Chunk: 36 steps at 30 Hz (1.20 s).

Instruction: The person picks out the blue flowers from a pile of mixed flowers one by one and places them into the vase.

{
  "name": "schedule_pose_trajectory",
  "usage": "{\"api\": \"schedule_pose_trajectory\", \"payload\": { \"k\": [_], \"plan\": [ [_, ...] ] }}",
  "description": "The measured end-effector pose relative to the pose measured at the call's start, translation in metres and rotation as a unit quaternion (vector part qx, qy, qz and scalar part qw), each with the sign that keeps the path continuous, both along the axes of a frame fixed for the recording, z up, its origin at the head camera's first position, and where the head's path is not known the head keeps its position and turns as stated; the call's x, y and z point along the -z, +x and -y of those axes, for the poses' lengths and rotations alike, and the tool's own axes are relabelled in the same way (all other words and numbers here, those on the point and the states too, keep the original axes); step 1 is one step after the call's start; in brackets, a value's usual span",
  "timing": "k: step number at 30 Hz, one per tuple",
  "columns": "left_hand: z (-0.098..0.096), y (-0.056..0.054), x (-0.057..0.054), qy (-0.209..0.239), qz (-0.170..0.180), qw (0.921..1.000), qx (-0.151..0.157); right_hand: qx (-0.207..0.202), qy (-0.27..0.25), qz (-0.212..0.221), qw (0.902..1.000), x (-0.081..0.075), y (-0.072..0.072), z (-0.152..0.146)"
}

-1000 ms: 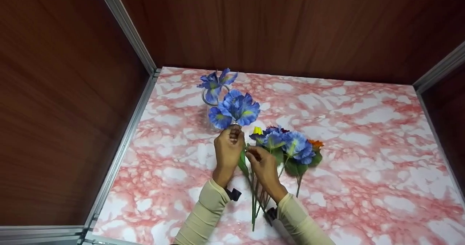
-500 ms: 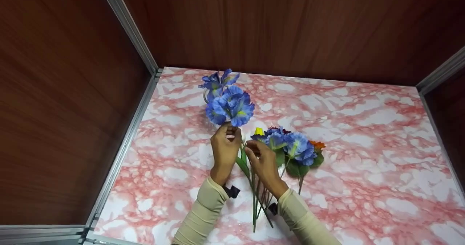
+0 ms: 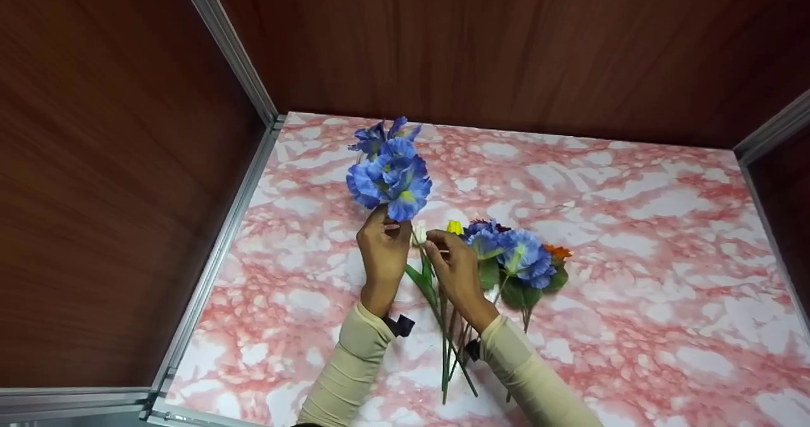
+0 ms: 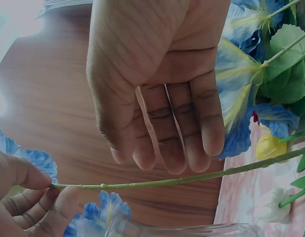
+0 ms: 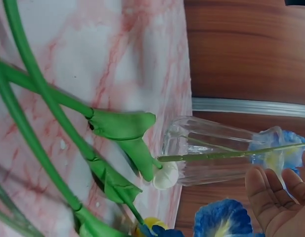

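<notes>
The left hand [image 3: 383, 253], pinching the stem [image 4: 192, 178], had shifted the blue iris [image 3: 393, 177] leftward before the glass vase [image 5: 211, 173], seemingly ready for insertion, while the right hand [image 3: 457, 269] hung relaxed, holding nothing.

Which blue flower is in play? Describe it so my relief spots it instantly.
On the pink-and-white marbled table, find the left hand. It pinches a green stem close beneath a large blue flower with yellow markings. Unlike the blue bloom behind it, in the clear vase, or the blue blooms lying at right, this one is held.
</notes>
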<state>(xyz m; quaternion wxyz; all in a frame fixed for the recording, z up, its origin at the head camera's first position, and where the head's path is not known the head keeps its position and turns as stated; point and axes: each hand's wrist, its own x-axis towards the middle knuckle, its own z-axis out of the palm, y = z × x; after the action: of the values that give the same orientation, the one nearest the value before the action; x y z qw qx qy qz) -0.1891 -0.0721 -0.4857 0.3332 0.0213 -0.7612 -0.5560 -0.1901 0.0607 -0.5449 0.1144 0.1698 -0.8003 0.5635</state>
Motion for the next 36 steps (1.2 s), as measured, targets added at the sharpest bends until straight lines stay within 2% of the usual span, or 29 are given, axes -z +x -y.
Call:
{"api": "schedule_pose_trajectory", "payload": {
  "k": [8, 15, 25, 28, 31, 33, 36],
  "plan": [
    [0.004, -0.002, -0.005, 0.012, -0.029, 0.9995, -0.008, -0.017, 0.002, -0.006, 0.9998, 0.0, -0.009, 0.01],
    [0.008, -0.005, -0.007, 0.011, -0.026, 0.9995, -0.013, -0.025, 0.008, -0.042, 0.9988, -0.001, -0.015, 0.013],
    [0.011, -0.009, -0.011, 0.018, -0.045, 0.9984, -0.03, -0.021, 0.027, -0.06, 0.9976, -0.003, -0.025, 0.017],
    [0.01, -0.01, -0.012, 0.045, -0.046, 0.9976, -0.026, -0.023, 0.032, -0.062, 0.9973, -0.006, -0.03, 0.019],
    [0.009, -0.012, -0.013, 0.13, -0.057, 0.9898, 0.008, -0.024, 0.035, -0.063, 0.9971, -0.008, -0.035, 0.02],
    [0.007, -0.012, -0.014, 0.19, -0.075, 0.9784, 0.032, -0.025, 0.034, -0.065, 0.997, -0.008, -0.039, 0.021],
    [0.005, -0.011, -0.016, 0.242, -0.112, 0.9622, 0.054, -0.026, 0.034, -0.075, 0.9963, -0.007, -0.044, 0.023]
  ]
}}
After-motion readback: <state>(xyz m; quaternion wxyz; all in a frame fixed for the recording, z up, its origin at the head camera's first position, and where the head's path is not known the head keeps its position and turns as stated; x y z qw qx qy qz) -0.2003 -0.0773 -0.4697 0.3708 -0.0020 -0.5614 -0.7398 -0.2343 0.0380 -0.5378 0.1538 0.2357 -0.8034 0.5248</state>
